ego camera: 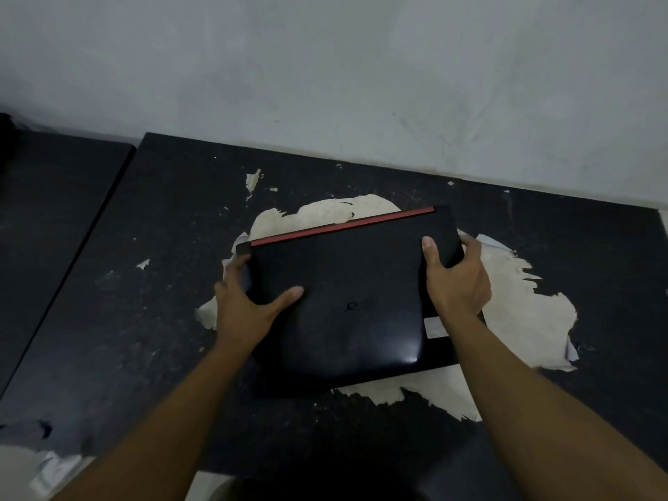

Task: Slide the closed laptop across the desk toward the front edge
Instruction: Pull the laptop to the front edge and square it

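Item: closed laptop (347, 305), black lid, red strip (343, 225) along its far edge, faint logo near the lid's middle, pale sticker (435, 327) on the base by the right side. Position: flat on the desk (173, 320), lying askew, its far right corner turned toward the wall (325, 66), with bare desk between its near edge and the desk's front edge.

Left hand (249, 305): clasped on the laptop's left edge, thumb laid across the lid, fingers curled round and under the side, mostly hidden.

Right hand (455, 280): clasped on the laptop's right edge, thumb flat on the lid pointing to the far edge, fingers wrapped over the side.

Desk surface: dark, speckled, its coating peeled away in a large pale patch (513, 312) that shows around the laptop at the far side, right and near side; ragged flaps of lifted coating stand just right of the laptop. Small pale chips (253, 179) lie beyond the laptop toward the wall.

Second dark surface (47, 229): well left of the laptop, parted from the desk by a narrow gap.

Pale scraps (54, 468): near left corner, well apart from the laptop.
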The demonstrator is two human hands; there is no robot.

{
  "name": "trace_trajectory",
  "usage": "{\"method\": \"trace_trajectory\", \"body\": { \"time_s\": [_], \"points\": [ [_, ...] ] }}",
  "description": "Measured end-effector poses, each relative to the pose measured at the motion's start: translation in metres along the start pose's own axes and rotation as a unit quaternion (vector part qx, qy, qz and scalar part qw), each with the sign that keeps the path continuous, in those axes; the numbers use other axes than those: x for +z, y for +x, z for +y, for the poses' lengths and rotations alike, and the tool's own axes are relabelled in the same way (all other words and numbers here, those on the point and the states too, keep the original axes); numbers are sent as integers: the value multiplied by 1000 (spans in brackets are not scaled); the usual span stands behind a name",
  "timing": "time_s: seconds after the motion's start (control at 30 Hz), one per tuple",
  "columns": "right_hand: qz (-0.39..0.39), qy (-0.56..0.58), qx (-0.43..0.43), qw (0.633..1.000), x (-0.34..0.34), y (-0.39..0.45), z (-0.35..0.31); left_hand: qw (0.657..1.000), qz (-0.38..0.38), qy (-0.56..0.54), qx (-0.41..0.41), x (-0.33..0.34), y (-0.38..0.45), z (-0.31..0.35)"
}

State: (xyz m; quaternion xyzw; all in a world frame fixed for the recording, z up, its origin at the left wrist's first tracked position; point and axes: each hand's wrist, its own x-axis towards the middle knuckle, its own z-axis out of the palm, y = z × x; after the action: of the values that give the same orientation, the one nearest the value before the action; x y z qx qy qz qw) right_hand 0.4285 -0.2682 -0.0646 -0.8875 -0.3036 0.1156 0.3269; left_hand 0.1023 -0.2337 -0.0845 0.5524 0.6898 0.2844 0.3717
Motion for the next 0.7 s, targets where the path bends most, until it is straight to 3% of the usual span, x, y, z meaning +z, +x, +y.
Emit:
{"method": "trace_trajectory", "body": {
  "time_s": [0.27,0.7],
  "points": [
    [-183,-150,-173,956,-25,-12,27,996,-38,46,61,-10,-6,-29],
    [-188,-138,-95,968,-3,-10,-9,994,-17,46,97,-35,62,8]
  ]
}}
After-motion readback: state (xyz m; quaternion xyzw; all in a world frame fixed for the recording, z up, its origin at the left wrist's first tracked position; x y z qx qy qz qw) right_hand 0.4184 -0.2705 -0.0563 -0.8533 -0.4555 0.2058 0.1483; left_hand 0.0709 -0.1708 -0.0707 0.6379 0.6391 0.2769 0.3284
